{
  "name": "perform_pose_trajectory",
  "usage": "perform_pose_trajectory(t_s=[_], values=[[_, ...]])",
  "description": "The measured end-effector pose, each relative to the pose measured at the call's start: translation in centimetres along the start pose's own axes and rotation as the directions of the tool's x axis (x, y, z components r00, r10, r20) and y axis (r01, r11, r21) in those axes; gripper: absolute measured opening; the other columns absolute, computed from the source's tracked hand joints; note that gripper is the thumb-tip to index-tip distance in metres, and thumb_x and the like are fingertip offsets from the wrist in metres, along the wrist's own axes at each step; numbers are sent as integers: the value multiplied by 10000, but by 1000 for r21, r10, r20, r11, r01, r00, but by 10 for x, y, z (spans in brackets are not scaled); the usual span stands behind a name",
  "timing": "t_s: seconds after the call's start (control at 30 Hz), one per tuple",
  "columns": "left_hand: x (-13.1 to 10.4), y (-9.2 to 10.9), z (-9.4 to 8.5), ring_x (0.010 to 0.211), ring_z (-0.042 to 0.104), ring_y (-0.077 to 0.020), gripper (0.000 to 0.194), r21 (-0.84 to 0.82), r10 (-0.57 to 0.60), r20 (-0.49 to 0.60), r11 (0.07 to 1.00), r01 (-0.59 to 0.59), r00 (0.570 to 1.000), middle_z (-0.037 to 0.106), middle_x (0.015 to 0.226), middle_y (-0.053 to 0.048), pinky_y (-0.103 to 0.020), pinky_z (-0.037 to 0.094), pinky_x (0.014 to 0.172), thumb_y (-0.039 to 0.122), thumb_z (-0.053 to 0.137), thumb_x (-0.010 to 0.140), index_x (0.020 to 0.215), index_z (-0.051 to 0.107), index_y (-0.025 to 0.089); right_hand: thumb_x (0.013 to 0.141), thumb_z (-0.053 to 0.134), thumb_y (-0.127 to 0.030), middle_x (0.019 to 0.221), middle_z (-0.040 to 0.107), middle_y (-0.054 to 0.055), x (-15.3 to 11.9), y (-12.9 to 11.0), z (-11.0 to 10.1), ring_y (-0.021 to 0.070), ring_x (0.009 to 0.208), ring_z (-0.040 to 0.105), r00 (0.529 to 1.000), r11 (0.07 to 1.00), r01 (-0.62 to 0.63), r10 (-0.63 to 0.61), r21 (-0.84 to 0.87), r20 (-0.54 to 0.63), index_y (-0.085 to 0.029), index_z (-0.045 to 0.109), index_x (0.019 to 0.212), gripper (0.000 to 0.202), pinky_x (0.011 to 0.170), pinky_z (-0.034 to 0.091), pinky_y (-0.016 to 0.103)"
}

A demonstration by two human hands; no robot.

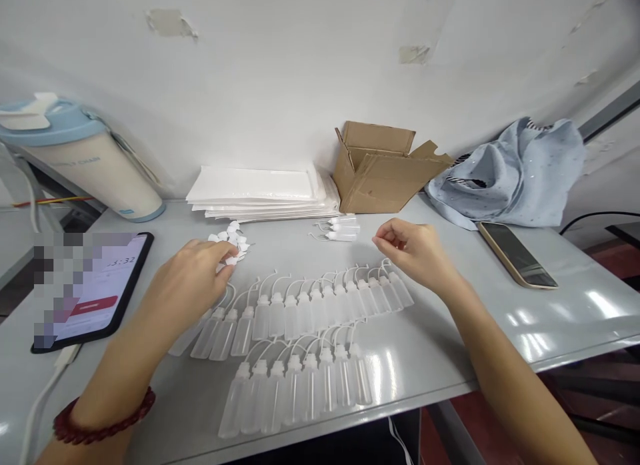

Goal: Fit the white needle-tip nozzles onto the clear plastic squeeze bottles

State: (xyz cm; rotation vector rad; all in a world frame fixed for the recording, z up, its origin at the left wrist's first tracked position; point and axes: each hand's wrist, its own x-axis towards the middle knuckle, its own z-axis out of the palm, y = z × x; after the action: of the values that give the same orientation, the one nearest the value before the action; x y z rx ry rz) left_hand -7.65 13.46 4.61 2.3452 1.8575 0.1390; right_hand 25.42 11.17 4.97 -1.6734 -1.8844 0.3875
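Note:
My left hand [193, 281] reaches over a small pile of white caps [233, 238]; its thumb and index finger are a little apart, and the other fingertips are hidden. Above the right part of the table my right hand [415, 251] is closed, thumb against curled fingers; anything inside is too small to make out. Below the hands lie translucent dropper bottles with thin looped tips, in a back row [310, 311] and a front row [295, 391]. A few more small bottles [343, 228] lie apart, left of my right hand.
At the back stand a stack of white padded envelopes [255, 185] and an open cardboard box [380, 178]. A tumbler [100, 165] and a lit phone [100, 291] are at left. A light blue cloth bag [520, 178] and another phone [517, 255] lie at right.

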Motion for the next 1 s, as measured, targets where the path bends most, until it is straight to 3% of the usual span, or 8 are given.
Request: perform_pose_trajectory(t_s=[0.13, 0.3, 0.47, 0.6, 0.73, 0.87, 1.0], values=[[-5, 11, -4, 1004, 595, -323, 390, -171, -19, -82, 985, 4, 996, 655, 1063, -116, -411, 459, 812, 323, 441, 866, 1193, 570, 152, 776, 538, -221, 565, 570, -27, 1, 5, -18, 109, 517, 490, 959, 990, -88, 115, -113, 260, -182, 580, 699, 96, 499, 372, 234], [-13, 29, -5, 1002, 560, -278, 372, -318, -40, -50, 948, 22, 998, 624, 1115, -75, -361, 459, 752, 390, 412, 893, 1172, 579, 209, 765, 547, -286, 565, 591, -14, 2, 13, -35, 119, 519, 523, 800, 972, -146, 225, -183, 557, -179, 602, 668, 155, 498, 380, 238], [-16, 37, -9, 1042, 526, -280, 318, -395, -24, 12, 918, 26, 1000, 612, 1143, -63, -342, 458, 734, 376, 429, 886, 1100, 611, 226, 752, 557, -311, 599, 668, 41, 0, 14, -39, 158, 540, 605, 625, 928, -237, 373, -288, 686, -171, 562, 583, 219, 520, 406, 259], [-16, 38, -9, 1046, 526, -283, 308, -384, -36, 5, 923, 35, 999, 619, 1138, -60, -349, 462, 739, 379, 446, 878, 1080, 618, 225, 759, 532, -313, 606, 687, 60, -1, 17, -35, 172, 571, 628, 565, 928, -225, 373, -298, 736, -164, 573, 563, 250, 591, 439, 281], [-15, 39, -7, 1051, 532, -283, 330, -382, -36, -10, 924, 29, 999, 623, 1116, -74, -342, 471, 725, 394, 440, 885, 1100, 615, 215, 735, 528, -298, 547, 667, 57, 1, 21, -33, 167, 549, 571, 593, 909, -175, 404, -378, 697, -173, 555, 512, 257, 547, 391, 278], [-16, 39, -7, 1008, 563, -269, 323, -422, -71, -10, 905, 60, 997, 632, 1103, -60, -329, 478, 693, 422, 462, 872, 1074, 633, 236, 743, 526, -290, 562, 634, 24, 3, 18, -36, 134, 537, 498, 729, 940, -161, 319, -300, 606, -176, 565, 543, 233, 514, 345, 262], [-17, 39, -6, 935, 588, -256, 290, -490, -65, 26, 869, 69, 998, 643, 1129, -37, -304, 479, 629, 461, 520, 840, 1012, 661, 275, 782, 519, -300, 573, 577, -5, 3, 7, -39, 107, 527, 447, 828, 980, -192, 190, -51, 528, -176, 555, 593, 229, 510, 333, 252]])
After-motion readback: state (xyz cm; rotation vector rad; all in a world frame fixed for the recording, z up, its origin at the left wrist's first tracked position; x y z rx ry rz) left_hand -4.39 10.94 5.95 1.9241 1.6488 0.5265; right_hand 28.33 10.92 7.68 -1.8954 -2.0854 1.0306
